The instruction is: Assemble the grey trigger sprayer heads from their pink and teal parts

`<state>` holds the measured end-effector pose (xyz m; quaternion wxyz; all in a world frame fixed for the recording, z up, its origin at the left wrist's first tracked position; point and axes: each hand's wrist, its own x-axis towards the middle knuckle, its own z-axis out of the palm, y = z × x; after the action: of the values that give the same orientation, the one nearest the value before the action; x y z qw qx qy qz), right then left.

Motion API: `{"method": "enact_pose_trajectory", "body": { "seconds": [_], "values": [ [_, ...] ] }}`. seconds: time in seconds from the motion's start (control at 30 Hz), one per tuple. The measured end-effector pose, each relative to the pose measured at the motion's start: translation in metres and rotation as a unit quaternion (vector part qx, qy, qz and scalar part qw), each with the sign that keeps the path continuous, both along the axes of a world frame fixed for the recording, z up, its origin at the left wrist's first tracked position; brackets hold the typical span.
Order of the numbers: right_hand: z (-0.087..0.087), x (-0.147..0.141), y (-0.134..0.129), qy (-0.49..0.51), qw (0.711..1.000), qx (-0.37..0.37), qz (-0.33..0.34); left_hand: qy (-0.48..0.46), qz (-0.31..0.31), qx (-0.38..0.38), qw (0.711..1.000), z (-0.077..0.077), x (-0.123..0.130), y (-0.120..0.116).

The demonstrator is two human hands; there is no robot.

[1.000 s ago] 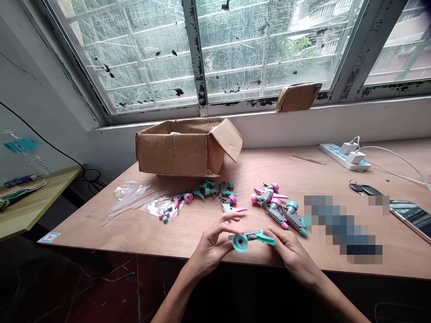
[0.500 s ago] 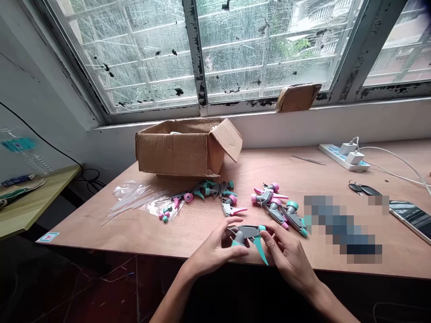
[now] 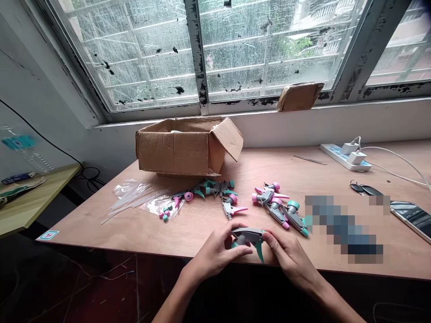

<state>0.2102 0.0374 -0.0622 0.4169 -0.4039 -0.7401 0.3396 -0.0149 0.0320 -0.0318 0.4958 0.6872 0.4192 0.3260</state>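
Note:
A grey and teal spray trigger head [image 3: 249, 233] is held between both hands at the table's front edge, its teal lever pointing down. My left hand [image 3: 218, 244] wraps round its left end, fingers behind and thumb in front. The fingers of my right hand [image 3: 286, 251] pinch the nozzle end, which they mostly cover. Just beyond my left hand lies a grey and pink spray head [image 3: 229, 206]. Several more spray heads [image 3: 278, 213] lie beyond my right hand, and another group [image 3: 215, 187] sits near the box.
An open cardboard box [image 3: 173, 152] stands at the back. Clear tubes [image 3: 131, 202] and small pink and teal caps [image 3: 164, 214] lie left. A power strip [image 3: 346, 157], sunglasses [image 3: 368, 190] and a phone [image 3: 412, 220] are right, near a pixelated patch.
The held spray head has tilted, showing more of its grey top, and its lever has shifted slightly left. My right fingers now cover more of the nozzle end.

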Motion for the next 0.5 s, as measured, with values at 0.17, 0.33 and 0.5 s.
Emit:
{"method": "enact_pose_trajectory", "body": {
  "seconds": [0.17, 0.33, 0.5],
  "values": [
    [0.003, 0.009, 0.001, 0.051, 0.992, -0.108, 0.028, 0.093, 0.048, 0.256, 0.961, -0.015, 0.006, -0.001],
    [0.006, 0.009, -0.003, 0.085, 0.978, -0.173, 0.085, 0.128, 0.08, 0.468, 0.871, -0.02, 0.008, -0.001],
    [0.016, 0.009, -0.006, 0.113, 0.953, -0.248, 0.134, 0.193, 0.104, 0.566, 0.795, -0.014, 0.0, -0.01]
  ]
}}
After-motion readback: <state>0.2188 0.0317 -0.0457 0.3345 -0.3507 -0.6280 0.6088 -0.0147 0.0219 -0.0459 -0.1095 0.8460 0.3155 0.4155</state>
